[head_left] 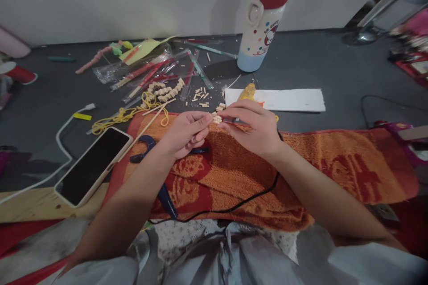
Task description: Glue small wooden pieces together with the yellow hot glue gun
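Note:
My left hand [189,133] is closed, thumb and fingers pinching a small cluster of short wooden stick pieces [217,118]. From the other side my right hand [256,127] reaches the same cluster, its thumb and index finger closed at its edge. Beneath both hands lies an orange towel [240,160]. Behind my right hand a yellow tool [248,91] with an orange part is mostly hidden; it rests on a white strip [294,99]. Cut stick pieces [200,95] are scattered beyond my hands, near joined chains of such pieces [170,91]. A dark blue-handled tool [166,200] lies partly under my left arm.
A phone [93,167] and white cable [63,129] lie at left, with yellow yarn [117,118] and thin sticks [147,127] nearby. Wrapped chopsticks [147,75] are heaped farther back. A bottle [262,26] stands against the wall. A black cord [240,205] crosses the towel.

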`<control>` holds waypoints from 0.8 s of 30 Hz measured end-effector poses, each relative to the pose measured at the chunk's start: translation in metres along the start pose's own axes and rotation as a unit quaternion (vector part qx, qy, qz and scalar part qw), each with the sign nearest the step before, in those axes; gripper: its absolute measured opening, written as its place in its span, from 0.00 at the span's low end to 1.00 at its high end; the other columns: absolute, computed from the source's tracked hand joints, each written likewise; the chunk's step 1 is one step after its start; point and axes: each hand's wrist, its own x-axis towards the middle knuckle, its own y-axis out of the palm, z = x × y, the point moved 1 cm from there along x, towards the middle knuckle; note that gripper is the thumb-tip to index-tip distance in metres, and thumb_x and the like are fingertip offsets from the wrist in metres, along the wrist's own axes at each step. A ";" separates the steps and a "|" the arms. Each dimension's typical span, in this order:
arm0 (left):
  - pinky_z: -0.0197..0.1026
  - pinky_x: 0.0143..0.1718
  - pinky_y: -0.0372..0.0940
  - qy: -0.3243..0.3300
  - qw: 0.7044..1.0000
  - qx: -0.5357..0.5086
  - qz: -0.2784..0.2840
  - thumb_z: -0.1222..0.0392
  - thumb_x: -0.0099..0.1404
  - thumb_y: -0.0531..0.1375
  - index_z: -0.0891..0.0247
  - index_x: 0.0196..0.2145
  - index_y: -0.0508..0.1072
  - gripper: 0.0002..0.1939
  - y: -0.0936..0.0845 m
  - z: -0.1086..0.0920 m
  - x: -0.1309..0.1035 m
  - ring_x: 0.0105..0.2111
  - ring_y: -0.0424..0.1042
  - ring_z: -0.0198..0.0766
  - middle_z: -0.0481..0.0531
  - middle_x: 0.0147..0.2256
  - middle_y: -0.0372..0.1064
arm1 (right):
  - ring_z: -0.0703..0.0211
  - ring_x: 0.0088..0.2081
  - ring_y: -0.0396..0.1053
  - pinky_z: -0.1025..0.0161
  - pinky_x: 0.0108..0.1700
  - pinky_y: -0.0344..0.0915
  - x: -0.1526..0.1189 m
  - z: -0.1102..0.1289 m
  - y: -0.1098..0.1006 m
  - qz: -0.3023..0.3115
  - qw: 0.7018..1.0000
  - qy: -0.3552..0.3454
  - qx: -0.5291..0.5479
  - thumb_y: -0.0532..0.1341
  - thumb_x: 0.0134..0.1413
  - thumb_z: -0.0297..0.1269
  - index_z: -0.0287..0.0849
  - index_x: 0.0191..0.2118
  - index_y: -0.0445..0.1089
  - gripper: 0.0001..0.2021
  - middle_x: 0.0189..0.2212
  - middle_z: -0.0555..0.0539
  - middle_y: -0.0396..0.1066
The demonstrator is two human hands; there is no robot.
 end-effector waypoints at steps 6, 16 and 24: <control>0.26 0.11 0.40 -0.010 1.000 0.009 0.012 0.48 0.51 0.71 0.67 0.25 0.70 0.20 -0.002 0.001 0.000 0.10 0.43 0.21 0.39 0.10 0.54 | 0.59 0.35 0.74 0.57 0.39 0.72 0.000 0.001 -0.001 0.003 1.000 0.012 0.004 0.64 0.57 0.37 0.48 0.36 0.77 0.04 0.33 0.49 0.77; 0.27 0.12 0.41 0.010 1.000 0.009 -0.011 0.49 0.49 0.72 0.67 0.29 0.74 0.19 -0.002 0.001 0.001 0.10 0.45 0.21 0.39 0.10 0.55 | 0.60 0.34 0.74 0.61 0.38 0.71 0.001 0.006 -0.004 -0.012 0.998 0.032 0.061 0.65 0.56 0.35 0.45 0.35 0.77 0.04 0.32 0.47 0.77; 0.27 0.13 0.41 0.038 0.996 0.052 -0.060 0.49 0.45 0.73 0.66 0.33 0.79 0.21 -0.003 0.003 0.002 0.10 0.48 0.21 0.42 0.10 0.59 | 0.62 0.30 0.73 0.64 0.33 0.69 0.005 0.003 -0.007 0.003 0.990 0.077 0.119 0.66 0.53 0.32 0.43 0.31 0.79 0.03 0.28 0.47 0.77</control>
